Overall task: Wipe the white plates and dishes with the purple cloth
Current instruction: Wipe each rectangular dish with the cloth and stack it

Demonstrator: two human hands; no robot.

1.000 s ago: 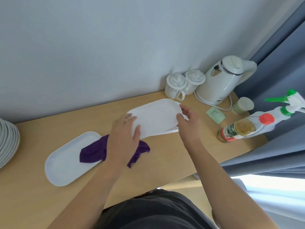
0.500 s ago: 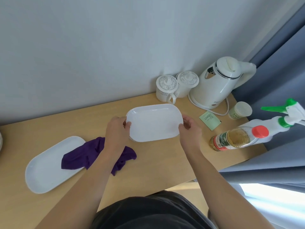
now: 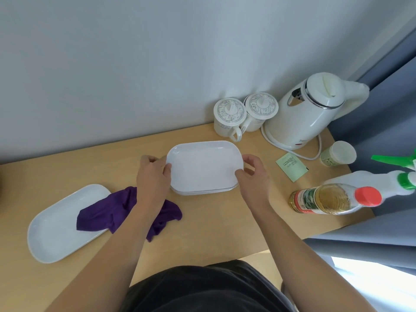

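Both grips, left hand (image 3: 153, 176) and right hand (image 3: 253, 174), pinching rectangular white dish (image 3: 203, 166) ends, 9 and 3 o'clock; stiff, slippery, fragile. Purple cloth (image 3: 117, 210) limp, ungripped.

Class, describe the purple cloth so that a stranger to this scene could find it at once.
Start at the wooden table and look towards its left half, where a long white oval plate lies. The purple cloth lies crumpled half on that plate's right end, half on the table, under the left forearm. It is the only dark, soft thing among white dishes.

A lodging-like room: kettle (image 3: 308, 115), lidded mugs (image 3: 229, 117), tea sachet (image 3: 290, 167) on a wooden desk (image 3: 213, 226) beside curtains (image 3: 382, 242).
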